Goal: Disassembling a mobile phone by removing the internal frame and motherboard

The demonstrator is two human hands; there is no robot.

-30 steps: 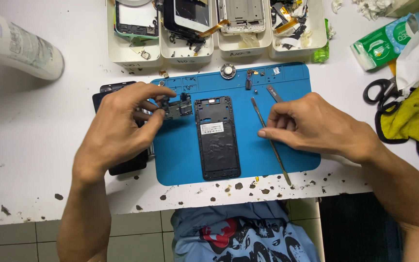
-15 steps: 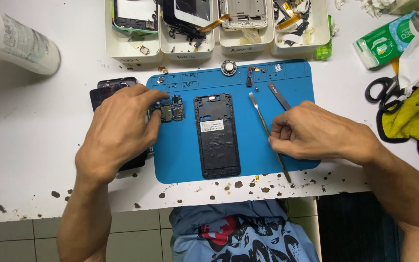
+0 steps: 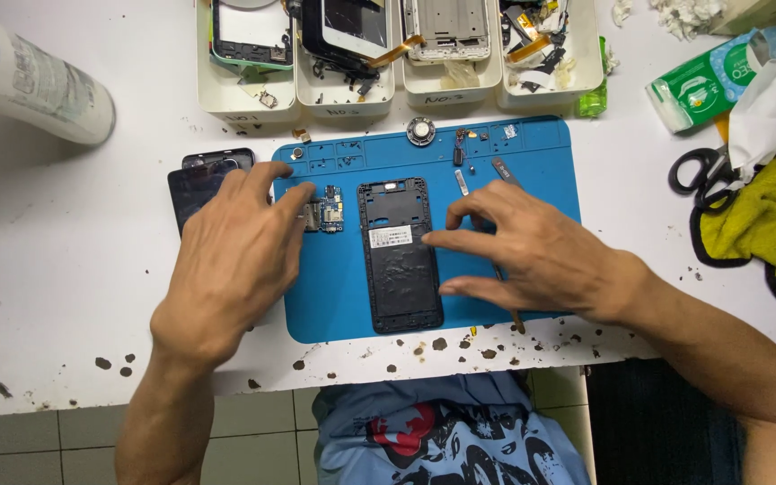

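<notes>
The left hand lies palm down on the left part of the blue mat, fingers spread and gripping nothing; its fingertips touch the small circuit board, which rests just left of the phone frame. The board looks light, thin and fragile, so it is better taken by its edges. The right hand hovers low to the right of the frame, fingers apart and empty, fingertips pointing at the frame's right edge. The frame is flat, stiff and probably light. A thin metal tool lies under this hand. Far from the hands stand white trays with phone parts.
</notes>
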